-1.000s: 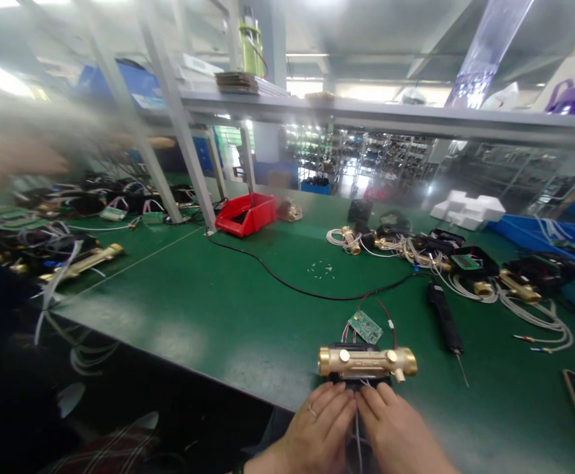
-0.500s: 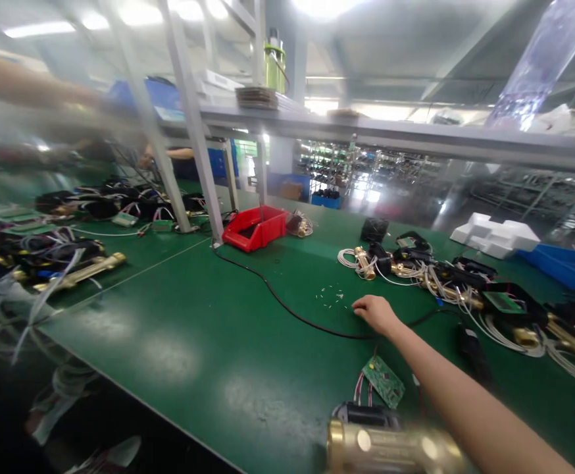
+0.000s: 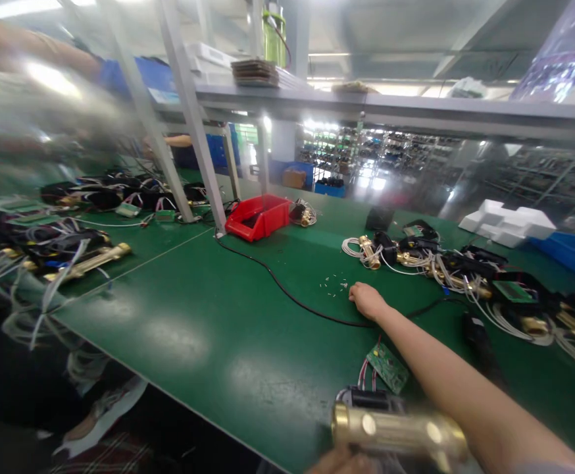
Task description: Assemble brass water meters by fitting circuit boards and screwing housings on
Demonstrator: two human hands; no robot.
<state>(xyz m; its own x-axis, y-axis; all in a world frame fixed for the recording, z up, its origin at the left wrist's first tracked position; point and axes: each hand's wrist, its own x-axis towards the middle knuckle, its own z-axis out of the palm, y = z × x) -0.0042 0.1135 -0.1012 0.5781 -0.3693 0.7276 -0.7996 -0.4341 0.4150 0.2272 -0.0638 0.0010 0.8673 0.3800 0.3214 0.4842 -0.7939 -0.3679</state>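
the right hand (image 3: 368,301) lies stretched out on the green bench (image 3: 208,316), fingers curled down at the scatter of tiny pale screws (image 3: 335,285) — whether it pinches one i cannot tell. just behind the hand a black cable (image 3: 287,293) crosses the bench. nearer the body than the screws sits the brass pipe body (image 3: 399,431), a small green circuit board (image 3: 387,367) wired to it. the left hand (image 3: 339,465) barely shows beneath that brass body — its grip is hidden. beyond the screws stands a red bin (image 3: 259,217).
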